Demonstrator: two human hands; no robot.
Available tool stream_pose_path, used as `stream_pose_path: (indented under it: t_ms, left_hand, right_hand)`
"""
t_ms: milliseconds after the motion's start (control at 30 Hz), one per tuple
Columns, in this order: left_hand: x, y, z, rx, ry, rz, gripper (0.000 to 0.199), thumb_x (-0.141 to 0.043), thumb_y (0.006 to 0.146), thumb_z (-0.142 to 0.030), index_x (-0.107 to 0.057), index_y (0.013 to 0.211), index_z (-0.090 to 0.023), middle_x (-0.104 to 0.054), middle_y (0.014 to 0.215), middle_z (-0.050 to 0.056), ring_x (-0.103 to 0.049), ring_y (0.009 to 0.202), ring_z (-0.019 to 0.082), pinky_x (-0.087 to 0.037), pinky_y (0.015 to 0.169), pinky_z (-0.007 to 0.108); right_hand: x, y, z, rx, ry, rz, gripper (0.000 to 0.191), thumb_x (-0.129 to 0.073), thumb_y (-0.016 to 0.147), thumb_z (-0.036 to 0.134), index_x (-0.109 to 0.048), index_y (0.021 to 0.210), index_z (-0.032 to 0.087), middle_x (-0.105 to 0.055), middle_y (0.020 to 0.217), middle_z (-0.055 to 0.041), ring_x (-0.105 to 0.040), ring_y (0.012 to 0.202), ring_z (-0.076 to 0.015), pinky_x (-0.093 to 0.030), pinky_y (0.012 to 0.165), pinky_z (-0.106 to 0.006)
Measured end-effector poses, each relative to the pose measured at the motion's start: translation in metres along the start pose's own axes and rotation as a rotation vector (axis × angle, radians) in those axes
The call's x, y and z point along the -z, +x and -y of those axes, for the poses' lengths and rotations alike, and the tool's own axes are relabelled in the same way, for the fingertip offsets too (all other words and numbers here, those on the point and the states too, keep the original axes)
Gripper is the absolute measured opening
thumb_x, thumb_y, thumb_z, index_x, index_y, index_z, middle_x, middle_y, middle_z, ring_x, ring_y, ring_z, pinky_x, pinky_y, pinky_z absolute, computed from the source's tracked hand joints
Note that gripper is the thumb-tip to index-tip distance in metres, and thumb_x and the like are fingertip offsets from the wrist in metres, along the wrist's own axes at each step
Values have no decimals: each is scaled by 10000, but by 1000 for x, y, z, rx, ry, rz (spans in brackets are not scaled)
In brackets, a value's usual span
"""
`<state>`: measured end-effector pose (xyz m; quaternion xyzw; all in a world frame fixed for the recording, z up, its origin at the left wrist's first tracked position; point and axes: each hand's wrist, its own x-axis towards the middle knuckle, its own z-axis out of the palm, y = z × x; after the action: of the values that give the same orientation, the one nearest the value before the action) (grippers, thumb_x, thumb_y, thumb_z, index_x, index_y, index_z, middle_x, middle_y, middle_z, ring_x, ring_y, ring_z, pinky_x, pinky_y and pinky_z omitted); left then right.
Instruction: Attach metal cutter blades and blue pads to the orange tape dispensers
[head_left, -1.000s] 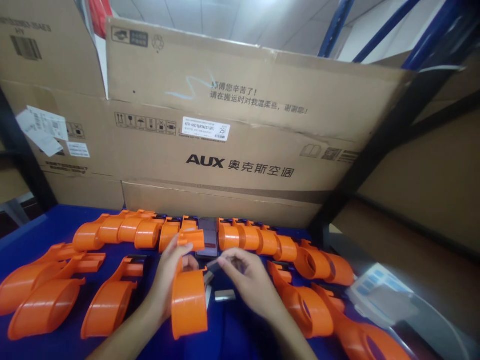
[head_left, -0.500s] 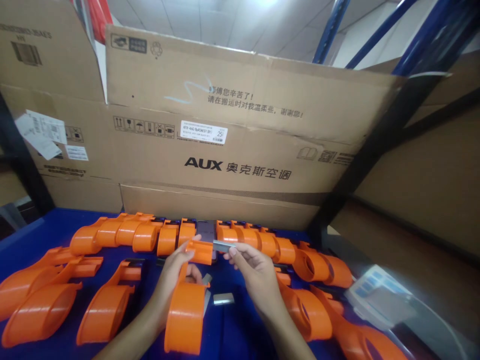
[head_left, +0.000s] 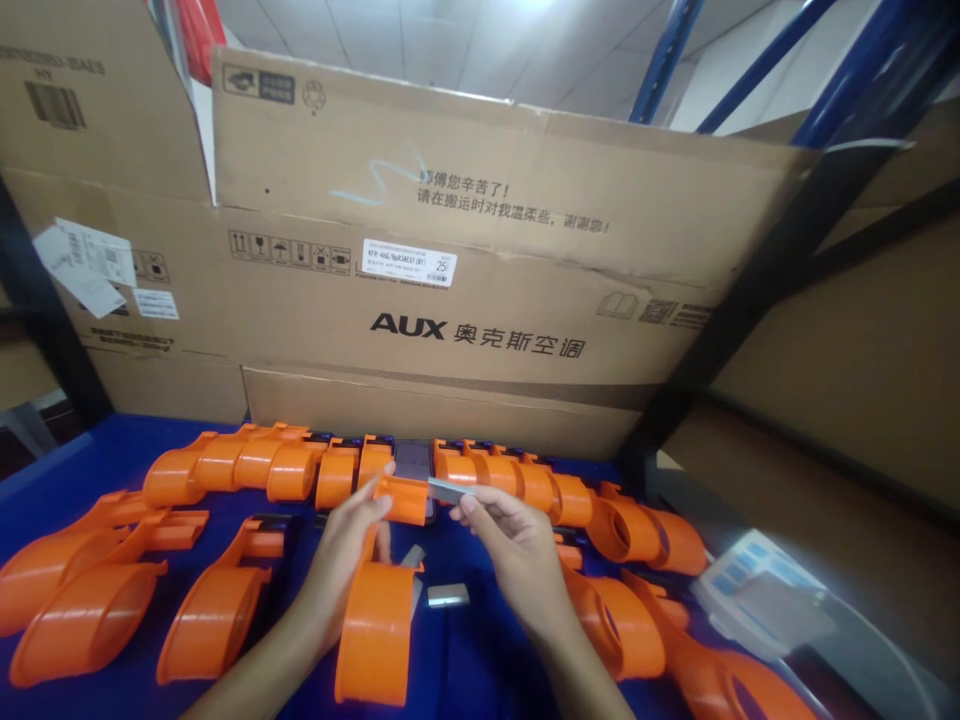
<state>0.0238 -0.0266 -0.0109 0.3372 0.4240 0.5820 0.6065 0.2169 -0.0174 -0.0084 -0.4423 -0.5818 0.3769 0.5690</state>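
My left hand (head_left: 346, 535) is closed around the upper end of an orange plastic ring-shaped part (head_left: 375, 630), whose wide round band hangs below the fingers. Between the thumb and fingers of my right hand (head_left: 517, 545) is a small flat grey metal strip (head_left: 448, 490). The strip's left end meets the right end of the orange part's short crosspiece; whether it is inside cannot be made out. Another small shiny metal piece (head_left: 448, 596) lies on the blue surface below. Grey flat pieces (head_left: 415, 556) show partly behind the orange band.
Several more orange parts (head_left: 291, 472) stand in a row at the back, others at left (head_left: 214, 620) and right (head_left: 630, 625). A dark phone-like slab (head_left: 413, 458) sits mid-row. Behind rises a cardboard panel (head_left: 315, 330); a white-and-blue box (head_left: 765, 590) is at right.
The hands and the orange part have shifted only slightly; the band has moved a little to the right. My right hand keeps the metal strip at the crosspiece's end.
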Motion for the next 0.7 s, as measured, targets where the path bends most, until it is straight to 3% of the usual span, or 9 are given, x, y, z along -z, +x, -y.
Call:
stream_pose_path:
  t_ms: [167, 300, 433, 700]
  left_hand:
    - [2, -1, 3, 17, 30, 69, 593, -741, 795, -455, -666, 1296, -146, -569, 481, -40, -451, 419, 110, -369, 468, 196]
    - [-1, -4, -1, -65, 46, 66, 684, -773, 794, -468, -571, 1381, -181, -573, 545, -56, -495, 474, 114, -403, 500, 196]
    - [-1, -3, -2, -117, 8, 8, 620, -791, 783, -465, -565, 1304, -215, -566, 594, -72, -490, 473, 97, -391, 493, 193]
    - [4, 1, 5, -164, 28, -8, 476, -779, 804, -463, -591, 1178, -236, -585, 634, -71, -477, 508, 80, -379, 518, 185]
  right_hand:
    - [-2, 0, 0, -13, 5, 28, 256, -748, 859, 468, -767, 846, 213, -762, 773, -40, -670, 730, -201, -528, 706, -312]
    - [-4, 1, 0, -4, 29, -43, 285, -760, 840, 485, -779, 919, 212, -771, 804, -51, -672, 716, -201, -549, 700, -326]
    - [-3, 0, 3, 15, 20, -113, 322, -766, 834, 467, -788, 1043, 223, -787, 881, -58, -687, 737, -205, -572, 712, -338]
    - [-1, -3, -4, 117, -89, -48, 288, -691, 906, 385, -789, 1131, 235, -791, 927, -57, -714, 896, -246, -579, 790, -368]
